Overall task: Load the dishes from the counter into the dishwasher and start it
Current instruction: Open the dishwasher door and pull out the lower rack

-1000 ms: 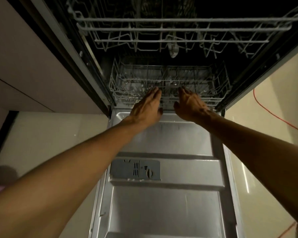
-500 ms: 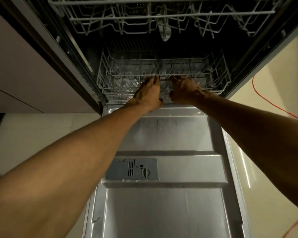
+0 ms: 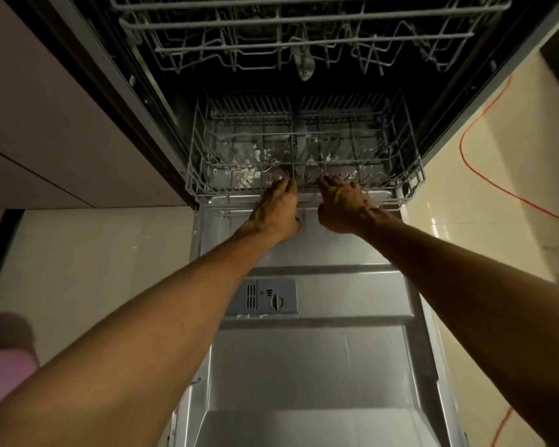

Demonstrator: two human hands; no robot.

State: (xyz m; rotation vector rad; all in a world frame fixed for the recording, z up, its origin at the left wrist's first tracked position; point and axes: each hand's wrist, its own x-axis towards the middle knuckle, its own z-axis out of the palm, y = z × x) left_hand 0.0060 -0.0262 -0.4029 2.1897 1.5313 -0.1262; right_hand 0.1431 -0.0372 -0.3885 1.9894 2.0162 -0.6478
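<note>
Dishwasher [image 3: 304,75]: we see it standing open ahead of us, its dark cavity filling the far half of the view, set between pale cabinet fronts on the left and a pale wall on the right.
Door [image 3: 320,366]: folded down flat toward us, its steel inner face running from the near edge of the view up to the cavity's lip.
Floor [image 3: 88,253]: light glossy tiles on both sides of the door.
Upper rack [image 3: 304,37]: a grey wire basket at the far top, with no dishes that we can make out.
Lower rack [image 3: 304,146]: a grey wire basket at the cavity's mouth, its near rail just over the door's hinge edge; we see no dishes in it.
Left hand [image 3: 276,209]: our left grip reaches the middle of the lower rack's near rail, palm down, fingers hooked over the wire and holding it.
Right hand [image 3: 342,204]: our right grip lies just right of the left one on the same rail, fingers curled around the wire.
Detergent dispenser [image 3: 265,296]: a grey panel with a round knob, on the door's left half, near of both hands.
Orange cable [image 3: 484,162]: loops across the floor at the right, well apart from the door.
Dishes: none are in view here.
</note>
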